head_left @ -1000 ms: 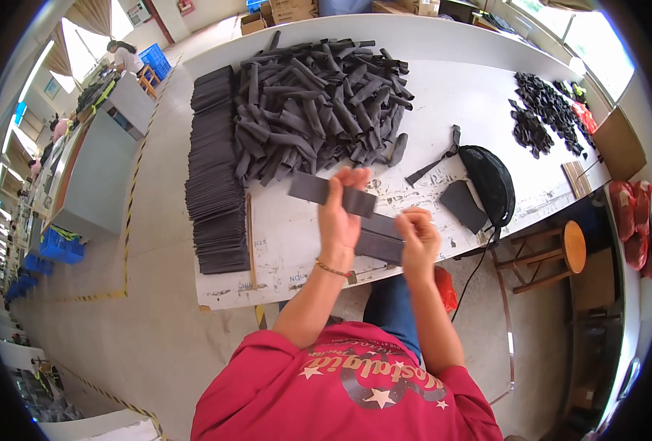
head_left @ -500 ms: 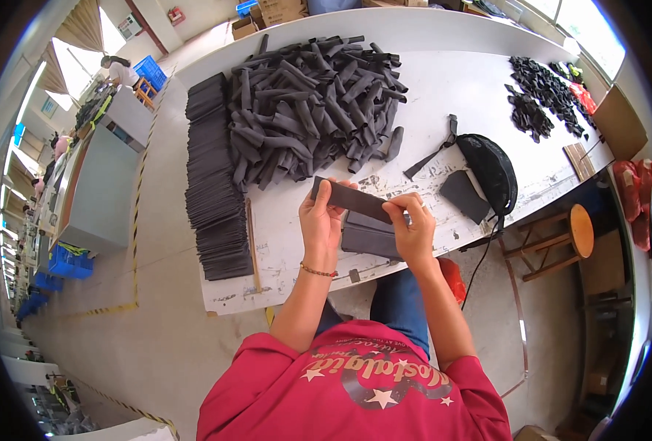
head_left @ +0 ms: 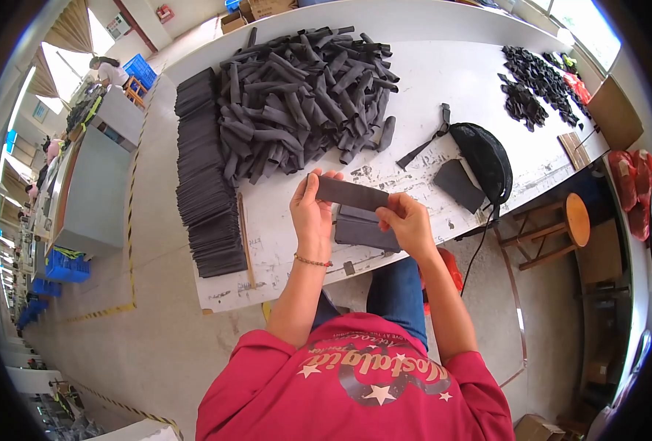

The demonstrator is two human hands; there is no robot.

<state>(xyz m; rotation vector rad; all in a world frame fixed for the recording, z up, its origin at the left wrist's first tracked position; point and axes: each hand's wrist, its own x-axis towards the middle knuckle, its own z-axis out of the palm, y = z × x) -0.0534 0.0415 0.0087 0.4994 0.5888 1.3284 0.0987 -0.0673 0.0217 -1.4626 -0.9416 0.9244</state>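
A flat black fabric strip (head_left: 351,194) is stretched between my two hands above the table's near edge. My left hand (head_left: 312,209) pinches its left end, thumb on top. At the other end, my right hand (head_left: 408,220) grips the strip between thumb and fingers. Below it lies a small stack of dark folded fabric pieces (head_left: 362,231), partly hidden by the strip and my right hand. Beyond my hands rises a big heap of rolled dark fabric tubes (head_left: 304,99). A long row of flat, tightly stacked dark pieces (head_left: 207,176) runs along the table's left side.
On the right of the white table (head_left: 443,73) sit a black curved pouch (head_left: 484,162) with a strap and a dark flat piece (head_left: 458,185). Small black pieces (head_left: 524,103) lie far right. A wooden stool (head_left: 577,220) stands beside the table; a person (head_left: 110,72) works far left.
The strip is now held more level and its broad face shows more. My right hand has turned and closed round its end. The whole view has shifted slightly.
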